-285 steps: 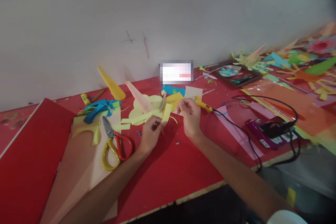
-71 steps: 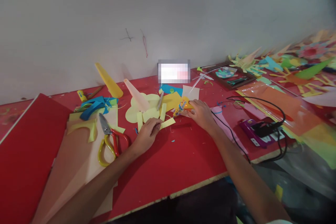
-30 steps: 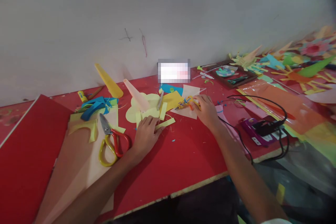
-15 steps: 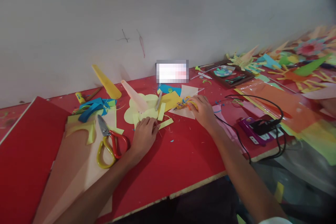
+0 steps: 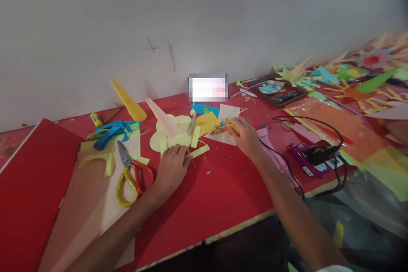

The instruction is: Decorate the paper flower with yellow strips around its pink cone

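Note:
My left hand (image 5: 174, 165), fingers curled and pressed together, rests at the near edge of a pale yellow scalloped paper shape (image 5: 156, 138). Whatever it grips is hidden beneath the fingers; a pale yellow paper strip (image 5: 200, 151) sticks out beside them. A pink paper cone (image 5: 162, 119) leans over the scalloped shape. My right hand (image 5: 245, 134) is closed at the fingertips over a small heap of thin blue and orange-yellow curled bits (image 5: 222, 125) lying on pale paper. Something yellow shows at its fingertips, too small to name. Scissors (image 5: 127, 165) with red and yellow handles lie left of my left hand.
A yellow cone (image 5: 130, 102) stands behind blue paper scraps (image 5: 114, 131). A red board (image 5: 32, 187) lies at far left. A purple device with black cables (image 5: 306, 157), a dark tray (image 5: 280, 93) and paper creations (image 5: 366, 91) occupy the right. A white wall (image 5: 204, 21) closes the back.
The whole view has shifted very slightly. My left hand has moved a little left and down; my right hand stays over the curled bits.

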The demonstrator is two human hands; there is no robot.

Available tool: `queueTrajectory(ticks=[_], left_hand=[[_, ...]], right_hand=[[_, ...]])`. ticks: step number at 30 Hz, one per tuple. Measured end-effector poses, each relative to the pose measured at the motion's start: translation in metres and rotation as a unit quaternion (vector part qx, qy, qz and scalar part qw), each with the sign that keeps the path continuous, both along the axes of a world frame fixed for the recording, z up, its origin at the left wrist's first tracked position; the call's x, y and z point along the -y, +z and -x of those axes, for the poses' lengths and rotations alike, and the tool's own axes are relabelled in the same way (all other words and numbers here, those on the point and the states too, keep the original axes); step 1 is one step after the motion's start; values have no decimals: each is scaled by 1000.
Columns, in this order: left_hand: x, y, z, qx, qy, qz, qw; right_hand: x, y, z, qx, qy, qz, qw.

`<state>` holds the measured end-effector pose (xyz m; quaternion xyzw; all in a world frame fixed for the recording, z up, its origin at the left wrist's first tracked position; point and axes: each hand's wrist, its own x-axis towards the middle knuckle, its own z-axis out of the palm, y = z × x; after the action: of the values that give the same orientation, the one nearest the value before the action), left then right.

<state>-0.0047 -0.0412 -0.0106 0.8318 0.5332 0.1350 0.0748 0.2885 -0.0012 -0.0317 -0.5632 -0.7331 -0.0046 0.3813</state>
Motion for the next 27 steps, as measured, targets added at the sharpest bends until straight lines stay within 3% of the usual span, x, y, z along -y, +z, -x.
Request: queueTrajectory(ticks=[7,15,22,27], left_hand=[[-3,1,-2,-21,5,21,1000],[-8,-1,0,45,15,44,998],[-7,-2,2,89,-13,57,994],[-7,-1,0,203,-28,53,977]], right_hand=[[1,0,1,7,-6,-2,1000],[3,0,3,-1,3,3,1000],[4,2,4,-12,5,7,1000],[3,7,13,-130,-6,-28,991]])
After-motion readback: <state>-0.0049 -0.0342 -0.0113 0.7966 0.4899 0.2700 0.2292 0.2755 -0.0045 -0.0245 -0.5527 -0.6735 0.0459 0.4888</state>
